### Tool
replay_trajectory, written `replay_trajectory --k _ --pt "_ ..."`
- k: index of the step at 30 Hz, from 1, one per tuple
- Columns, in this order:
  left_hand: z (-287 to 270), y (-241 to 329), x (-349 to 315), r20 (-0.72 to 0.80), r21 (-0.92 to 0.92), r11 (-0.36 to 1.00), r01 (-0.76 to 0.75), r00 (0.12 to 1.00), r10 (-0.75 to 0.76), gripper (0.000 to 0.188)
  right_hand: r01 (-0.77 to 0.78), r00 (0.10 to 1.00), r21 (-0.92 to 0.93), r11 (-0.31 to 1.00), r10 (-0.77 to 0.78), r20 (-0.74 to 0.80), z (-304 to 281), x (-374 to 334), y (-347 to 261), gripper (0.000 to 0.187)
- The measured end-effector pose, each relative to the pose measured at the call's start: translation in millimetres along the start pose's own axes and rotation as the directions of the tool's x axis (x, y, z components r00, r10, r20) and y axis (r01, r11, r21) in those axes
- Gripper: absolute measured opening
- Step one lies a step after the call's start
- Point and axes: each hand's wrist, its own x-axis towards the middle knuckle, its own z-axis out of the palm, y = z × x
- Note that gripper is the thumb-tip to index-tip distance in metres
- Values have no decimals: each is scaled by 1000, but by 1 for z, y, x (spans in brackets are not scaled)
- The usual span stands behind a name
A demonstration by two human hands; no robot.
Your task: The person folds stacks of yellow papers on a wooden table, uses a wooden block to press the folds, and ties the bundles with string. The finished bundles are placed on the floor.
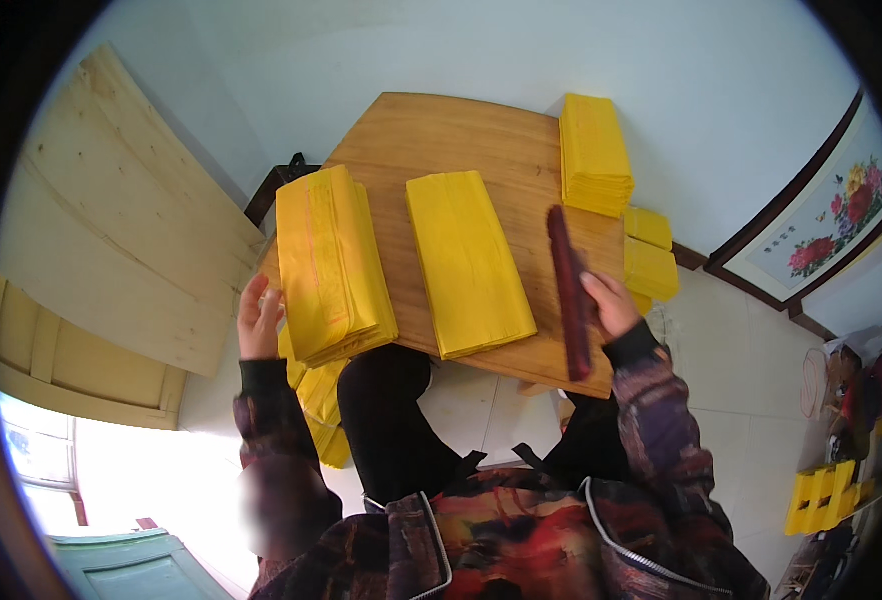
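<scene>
My right hand [613,305] grips a long, narrow, dark red bar-like tool [571,295] at the right side of the wooden table. The tool stands nearly upright in the view, and its exact kind cannot be made out. To its left lies a flat folded bundle of yellow paper [471,265], apart from the tool. Farther left is a thicker stack of folded yellow paper [331,265] with faint reddish print. My left hand [259,318] is beside that stack's left edge, fingers loosely bent and apart, holding nothing.
The wooden table [461,125] carries another yellow stack [596,155] at its far right corner. More yellow bundles [651,255] sit lower, beyond the right edge. Others [323,405] lie below the near left edge. A wooden board [131,210] leans at left; a framed flower picture [821,215] stands right.
</scene>
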Motion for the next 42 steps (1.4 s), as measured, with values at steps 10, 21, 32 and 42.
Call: replay_trajectory --k 10,21,32,42 --pt "61 14 -156 790 -265 847 461 607 -83 25 111 970 -969 221 -235 57 129 95 -32 34" --pt "114 -8 -143 739 54 998 29 671 -60 24 59 988 -994 87 -144 46 153 102 -24 30" --pt "182 -12 -107 530 278 616 -736 653 541 35 25 985 -996 86 -175 10 161 103 2 28" --pt "207 -43 -115 563 378 495 -783 619 548 47 13 994 -1000 -5 -110 13 165 102 1 30"
